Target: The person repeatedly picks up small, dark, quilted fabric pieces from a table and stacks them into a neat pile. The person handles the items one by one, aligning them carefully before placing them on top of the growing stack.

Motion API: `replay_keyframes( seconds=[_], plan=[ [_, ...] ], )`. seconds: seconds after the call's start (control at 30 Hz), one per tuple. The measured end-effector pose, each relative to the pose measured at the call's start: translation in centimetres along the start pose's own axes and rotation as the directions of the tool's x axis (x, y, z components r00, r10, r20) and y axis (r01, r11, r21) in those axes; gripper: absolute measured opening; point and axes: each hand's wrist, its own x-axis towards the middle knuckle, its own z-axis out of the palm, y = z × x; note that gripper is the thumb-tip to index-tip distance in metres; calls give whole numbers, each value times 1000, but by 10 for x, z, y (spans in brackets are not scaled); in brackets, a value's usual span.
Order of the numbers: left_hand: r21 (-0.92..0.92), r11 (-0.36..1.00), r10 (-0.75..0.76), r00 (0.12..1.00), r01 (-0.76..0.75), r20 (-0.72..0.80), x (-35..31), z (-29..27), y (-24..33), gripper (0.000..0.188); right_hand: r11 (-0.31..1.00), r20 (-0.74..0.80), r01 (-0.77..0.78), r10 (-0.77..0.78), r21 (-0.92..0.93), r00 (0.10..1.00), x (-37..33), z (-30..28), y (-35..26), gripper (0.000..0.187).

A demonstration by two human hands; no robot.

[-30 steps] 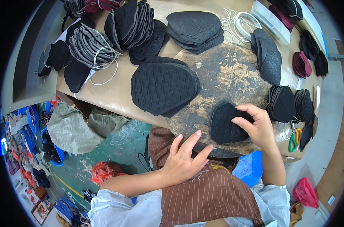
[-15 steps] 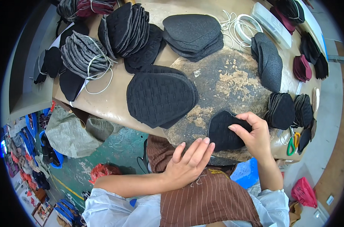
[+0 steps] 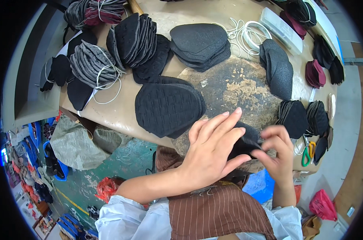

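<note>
A black rounded fabric piece (image 3: 244, 148) lies at the near edge of a worn, mottled slab (image 3: 219, 86), partly hidden by my hands and bent up on its right side. My left hand (image 3: 211, 150) reaches across its left part, fingers stretched out and thumb spread low over the piece. On the right, my right hand (image 3: 278, 154) pinches the raised edge between thumb and fingers; these are somewhat blurred. Left of the slab, and overlapping it, rests a stack of black quilted pieces (image 3: 167, 105). Smooth dark grey pieces (image 3: 199, 42) are stacked at the slab's far edge.
More grey pieces (image 3: 278, 68) fan out at the slab's right, near small black bundles (image 3: 293, 118). Green-and-yellow scissors (image 3: 307, 154) lie at the right table edge. White cord and a white ring (image 3: 256, 34) sit behind. Tied grey strips (image 3: 92, 62) stand left.
My left hand has moved up and right over the black piece. My right hand has shifted slightly right and down, and the piece's right side is now bent up.
</note>
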Motion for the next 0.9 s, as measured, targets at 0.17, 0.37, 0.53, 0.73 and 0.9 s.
replay_keyframes(
  seconds=[0.17, 0.37, 0.53, 0.73, 0.9],
  plan=[
    [-539, 802, -324, 946, 259, -27, -24, -15, -9, 51, 895, -103, -272, 326, 354, 940, -33, -8, -2, 41],
    [154, 901, -329, 872, 405, -363, -4, -73, -68, 51, 738, -270, -293, 155, -608, 950, -26, -59, 67, 52],
    [328, 944, 26, 988, 25, -151, -43, -31, -17, 53, 749, -330, -425, 287, -508, 900, -29, -51, 59, 53],
    [257, 966, -58, 979, 6, 193, -86, 18, 2, 65, 722, -420, -461, 256, -516, 870, -29, -51, 48, 43],
    [215, 975, 33, 989, -63, 141, -101, 17, -2, 60, 896, -331, -318, 416, 311, 847, -34, -63, 6, 24]
  ],
)
